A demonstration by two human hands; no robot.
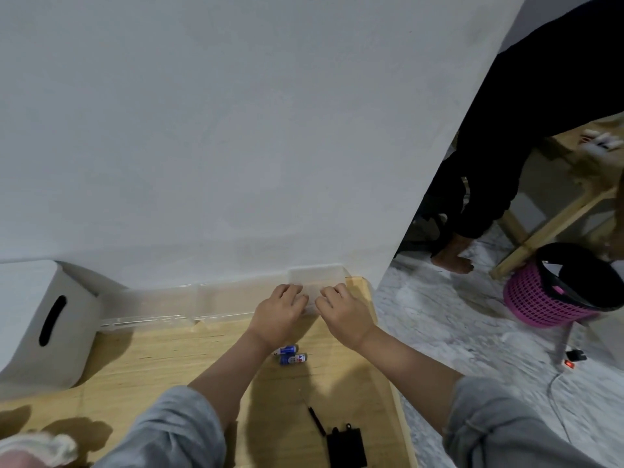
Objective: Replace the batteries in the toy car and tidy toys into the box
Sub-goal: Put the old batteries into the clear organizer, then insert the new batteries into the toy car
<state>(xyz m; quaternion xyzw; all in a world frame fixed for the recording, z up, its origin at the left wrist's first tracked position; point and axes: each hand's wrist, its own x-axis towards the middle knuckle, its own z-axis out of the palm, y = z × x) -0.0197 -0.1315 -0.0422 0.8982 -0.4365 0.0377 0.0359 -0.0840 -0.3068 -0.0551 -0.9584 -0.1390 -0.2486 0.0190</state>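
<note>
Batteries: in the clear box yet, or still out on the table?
Out. Two blue batteries lie on the wooden table, nearer the person than the small clear box that both hands grip.

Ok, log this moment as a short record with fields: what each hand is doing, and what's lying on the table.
left hand: fingers curled on the small clear box
right hand: fingers curled on the same box
batteries: two, loose on the wooden table, behind the left wrist
screwdriver: near edge, beside a black cover
white bin: far left
long clear box: against the wall
</note>
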